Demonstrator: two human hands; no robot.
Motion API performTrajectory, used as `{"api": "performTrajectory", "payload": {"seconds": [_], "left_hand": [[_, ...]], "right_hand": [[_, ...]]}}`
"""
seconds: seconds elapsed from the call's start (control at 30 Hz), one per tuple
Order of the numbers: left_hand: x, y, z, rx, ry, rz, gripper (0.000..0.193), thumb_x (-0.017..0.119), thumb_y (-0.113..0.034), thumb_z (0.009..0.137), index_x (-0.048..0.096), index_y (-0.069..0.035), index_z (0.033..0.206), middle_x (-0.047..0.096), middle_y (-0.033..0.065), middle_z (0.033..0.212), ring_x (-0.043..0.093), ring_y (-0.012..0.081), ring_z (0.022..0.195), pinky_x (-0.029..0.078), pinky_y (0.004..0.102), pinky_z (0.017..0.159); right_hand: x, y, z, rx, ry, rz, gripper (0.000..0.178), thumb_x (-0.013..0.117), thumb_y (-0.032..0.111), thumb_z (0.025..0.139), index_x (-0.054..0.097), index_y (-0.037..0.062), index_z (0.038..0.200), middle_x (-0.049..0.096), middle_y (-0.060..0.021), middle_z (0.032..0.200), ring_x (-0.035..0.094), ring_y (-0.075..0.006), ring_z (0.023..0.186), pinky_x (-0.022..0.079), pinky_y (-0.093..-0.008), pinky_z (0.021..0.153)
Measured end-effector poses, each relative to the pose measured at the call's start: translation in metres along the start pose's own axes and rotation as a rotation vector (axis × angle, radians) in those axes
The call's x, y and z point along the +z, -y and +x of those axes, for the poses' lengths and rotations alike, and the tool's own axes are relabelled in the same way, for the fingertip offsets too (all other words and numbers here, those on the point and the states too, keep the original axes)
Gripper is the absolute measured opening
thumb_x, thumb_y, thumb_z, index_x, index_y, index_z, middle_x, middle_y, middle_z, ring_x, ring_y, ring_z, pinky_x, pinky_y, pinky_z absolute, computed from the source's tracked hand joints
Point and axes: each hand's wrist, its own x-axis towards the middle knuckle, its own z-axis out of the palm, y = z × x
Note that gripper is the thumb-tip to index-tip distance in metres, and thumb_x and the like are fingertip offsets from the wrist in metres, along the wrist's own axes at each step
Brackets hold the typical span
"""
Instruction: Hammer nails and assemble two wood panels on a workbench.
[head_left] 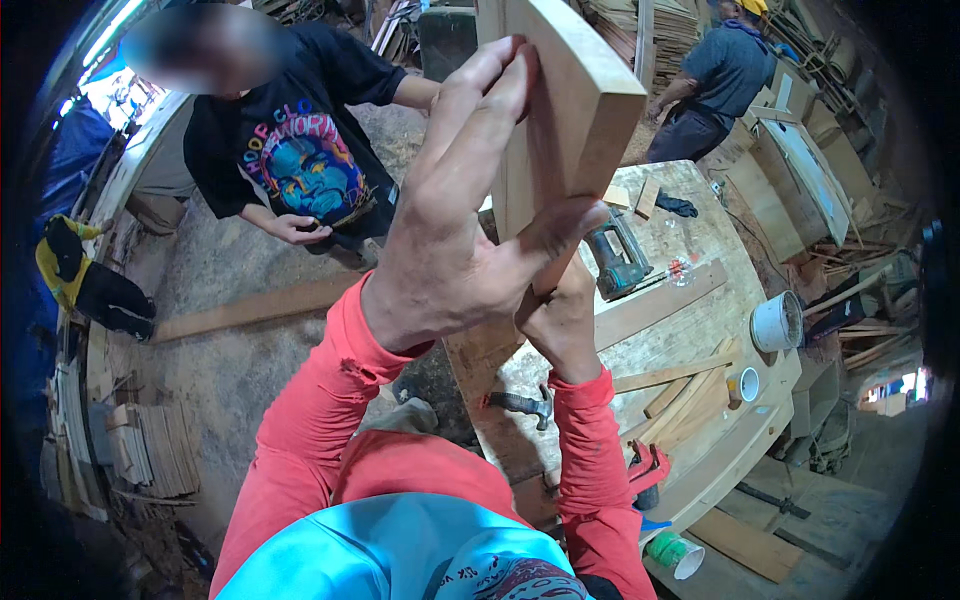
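Note:
A pale wooden board [585, 120] stands raised in front of me, one end tilted up toward my view. My left hand [445, 235] grips it, with fingers laid along its left face and the thumb across the near edge. Just below, my right hand [568, 318] is closed around the board's lower part; its fingers are mostly hidden by the left hand and the wood. Beyond the right hand, a dark green-and-black power tool [618, 260] lies on the wooden workbench [665, 235]. A claw hammer [530, 402] rests on the bench's near left side.
Loose wood strips [690, 395], a white bucket [776, 322] and a small white cup [743, 386] are on the bench's right. A red clamp-like tool [648, 468] lies beside my right forearm. One person [300, 150] stands close at left; another [715, 85] is at far right.

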Motion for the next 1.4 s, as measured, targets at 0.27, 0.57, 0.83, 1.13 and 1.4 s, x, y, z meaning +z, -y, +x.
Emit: {"api": "performTrajectory", "payload": {"seconds": [0.27, 0.57, 0.83, 1.13, 1.4], "left_hand": [[0.001, -0.003, -0.005, 0.036, -0.041, -0.058, 0.075, 0.076, -0.012, 0.087, 0.036, 0.005, 0.148, 0.038, 0.0164, 0.15, 0.049, 0.0238, 0.132, 0.04, 0.0392, 0.112], [0.002, -0.024, -0.008, -0.051, -0.012, -0.116, 0.065, 0.075, -0.009, 0.088, 0.043, 0.003, 0.143, 0.049, 0.0121, 0.138, 0.054, 0.0223, 0.126, 0.043, 0.0396, 0.11], [0.003, -0.032, -0.005, -0.116, 0.016, -0.276, 0.066, 0.071, -0.004, 0.09, 0.039, 0.002, 0.147, 0.052, 0.0113, 0.134, 0.059, 0.0215, 0.121, 0.047, 0.0374, 0.107], [-0.005, -0.027, -0.009, -0.04, 0.014, -0.17, 0.069, 0.072, -0.007, 0.09, 0.037, 0.002, 0.148, 0.051, 0.0111, 0.136, 0.061, 0.0198, 0.117, 0.047, 0.0354, 0.107], [-0.005, -0.03, -0.013, -0.065, -0.03, -0.18, 0.068, 0.071, -0.01, 0.091, 0.037, 0.001, 0.149, 0.052, 0.0113, 0.135, 0.061, 0.0198, 0.116, 0.048, 0.0354, 0.106]], "right_hand": [[0.0, 0.006, -0.002, -0.043, -0.05, -0.011, 0.075, 0.061, -0.007, 0.07, 0.045, 0.0, 0.143, 0.055, -0.0255, 0.134, 0.055, -0.0424, 0.125, 0.049, -0.0426, 0.101], [0.002, 0.007, -0.001, -0.084, -0.068, -0.019, 0.077, 0.061, -0.008, 0.07, 0.042, -0.0002, 0.144, 0.054, -0.0271, 0.133, 0.057, -0.046, 0.119, 0.052, -0.0453, 0.095], [0.004, 0.0, 0.0, -0.108, -0.087, -0.018, 0.073, 0.06, -0.008, 0.073, 0.041, -0.0018, 0.143, 0.055, -0.0285, 0.131, 0.058, -0.0461, 0.116, 0.052, -0.0454, 0.094], [0.006, 0.01, -0.003, -0.074, -0.06, -0.015, 0.061, 0.06, -0.002, 0.081, 0.045, -0.0003, 0.14, 0.057, -0.0275, 0.129, 0.059, -0.0447, 0.116, 0.052, -0.0453, 0.094], [0.005, 0.017, -0.001, -0.065, -0.028, -0.024, 0.055, 0.056, -0.003, 0.084, 0.049, 0.0027, 0.138, 0.058, -0.0241, 0.129, 0.059, -0.0422, 0.117, 0.051, -0.0436, 0.095]]}}
